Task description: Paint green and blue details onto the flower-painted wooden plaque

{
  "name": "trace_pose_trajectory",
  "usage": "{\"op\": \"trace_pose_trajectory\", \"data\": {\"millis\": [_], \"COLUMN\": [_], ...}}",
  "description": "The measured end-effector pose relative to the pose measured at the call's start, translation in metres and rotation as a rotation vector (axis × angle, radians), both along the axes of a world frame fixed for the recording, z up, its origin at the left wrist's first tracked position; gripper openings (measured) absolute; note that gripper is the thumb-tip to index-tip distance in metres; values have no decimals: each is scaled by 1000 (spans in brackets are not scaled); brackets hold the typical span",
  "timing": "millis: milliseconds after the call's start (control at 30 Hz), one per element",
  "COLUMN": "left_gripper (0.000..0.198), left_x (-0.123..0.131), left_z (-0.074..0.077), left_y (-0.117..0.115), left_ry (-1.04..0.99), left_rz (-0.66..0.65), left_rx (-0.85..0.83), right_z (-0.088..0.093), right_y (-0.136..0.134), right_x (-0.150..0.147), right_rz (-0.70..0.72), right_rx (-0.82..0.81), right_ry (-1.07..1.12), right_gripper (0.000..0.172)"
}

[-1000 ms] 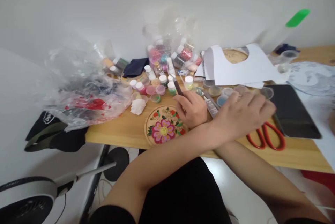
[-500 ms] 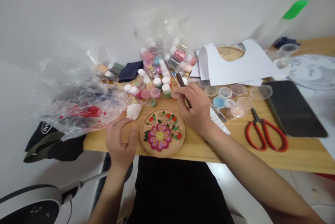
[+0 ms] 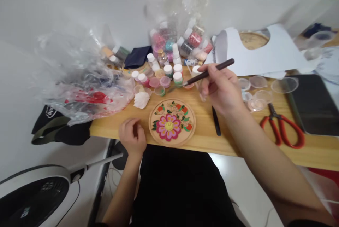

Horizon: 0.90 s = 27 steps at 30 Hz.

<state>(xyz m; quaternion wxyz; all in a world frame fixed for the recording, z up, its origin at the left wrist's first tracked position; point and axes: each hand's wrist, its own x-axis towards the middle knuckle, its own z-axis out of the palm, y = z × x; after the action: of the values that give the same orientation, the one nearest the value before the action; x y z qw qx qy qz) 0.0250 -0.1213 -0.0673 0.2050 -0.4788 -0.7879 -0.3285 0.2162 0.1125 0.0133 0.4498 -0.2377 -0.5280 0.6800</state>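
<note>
In my right hand (image 3: 221, 87) is a paintbrush (image 3: 202, 76) with a dark handle. Its blurred bristles point down left, just right of a small cup of green paint (image 3: 160, 91). A thin clear strip shows beside those fingers; whether they hold it too I cannot tell. My left hand (image 3: 132, 137) rests at the table's front edge with fingers loosely curled, a gap at the thumb and nothing visible in it. Between the hands lies a round wooden disc (image 3: 172, 140) painted with a pink flower, green leaves and orange fruit. A crumpled white tissue (image 3: 141, 100) lies behind it.
Several white-capped paint bottles (image 3: 178, 77) and small cups stand behind the disc. A plastic bag (image 3: 97, 89) covers the left. Right are a black stick (image 3: 216, 121), red-handled pliers (image 3: 283, 128), a dark tablet (image 3: 314, 105), lids (image 3: 284, 85) and white paper (image 3: 238, 59).
My right hand has turned the brush from steep to slanting, bristles towards the green cup. My left hand has lowered to the table edge and curled its fingers. The view has shifted.
</note>
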Motion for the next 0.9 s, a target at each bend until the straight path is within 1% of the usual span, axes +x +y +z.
{"op": "trace_pose_trajectory", "data": {"millis": [133,233,433,567,700,900], "left_gripper": [14,16,17,19,20,20], "left_x": [1,3,4,4,5,4], "left_z": [2,4,3,3,4,4], "left_y": [-1,0,2,3,3,2], "left_ry": [-19,-49,-64,-36,-21,3], "left_rz": [11,23,32,40,32,-29], "left_rx": [-10,-16,-26,-23,-28,13], "right_z": [0,-3,-10,-13,-14,-15], "right_y": [-4,-6,-4,-2,-2,-2], "right_x": [-1,-4,-6,-6,-4,-5], "right_rz": [-101,-138,-153,-137,-158,-177], "right_rx": [84,140,177,183,178,151], "right_ry": [-72,-92,-153,-167,-165,-165], "right_gripper": [51,51,54,52,50,50]}}
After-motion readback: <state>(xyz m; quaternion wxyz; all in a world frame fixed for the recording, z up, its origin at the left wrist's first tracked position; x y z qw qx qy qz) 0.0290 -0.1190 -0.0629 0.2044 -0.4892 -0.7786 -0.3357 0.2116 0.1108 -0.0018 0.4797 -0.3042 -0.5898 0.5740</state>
